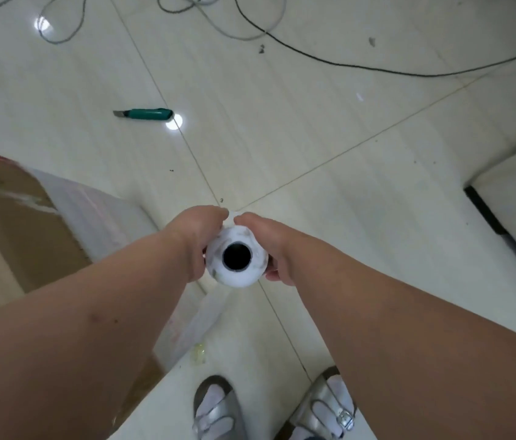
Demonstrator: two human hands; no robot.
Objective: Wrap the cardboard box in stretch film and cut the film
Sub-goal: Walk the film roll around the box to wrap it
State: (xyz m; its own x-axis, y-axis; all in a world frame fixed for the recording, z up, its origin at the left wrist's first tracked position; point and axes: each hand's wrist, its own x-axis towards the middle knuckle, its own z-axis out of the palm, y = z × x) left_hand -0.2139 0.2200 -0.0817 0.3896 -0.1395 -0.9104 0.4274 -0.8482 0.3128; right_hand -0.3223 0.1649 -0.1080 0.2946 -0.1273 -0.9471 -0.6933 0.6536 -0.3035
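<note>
Standing upright between the two hands, the roll of film is seen end-on, its dark hollow core facing up. A sheet of film runs from it leftward to the cardboard box at the left edge, where it already clings to the near side. The left hand and right hand each curl round the roll's sides, fingers wrapped on it.

The roll looks firm and fairly light, best held by its flanks or by the core so it can turn — the film itself is thin, stretchy and clingy, likely to bunch or tear if pulled unevenly. The box is stiff and probably stays put under gentle tension.

Well beyond, on the tiled floor, lies a green knife with its blade out — cables trail further off.
</note>
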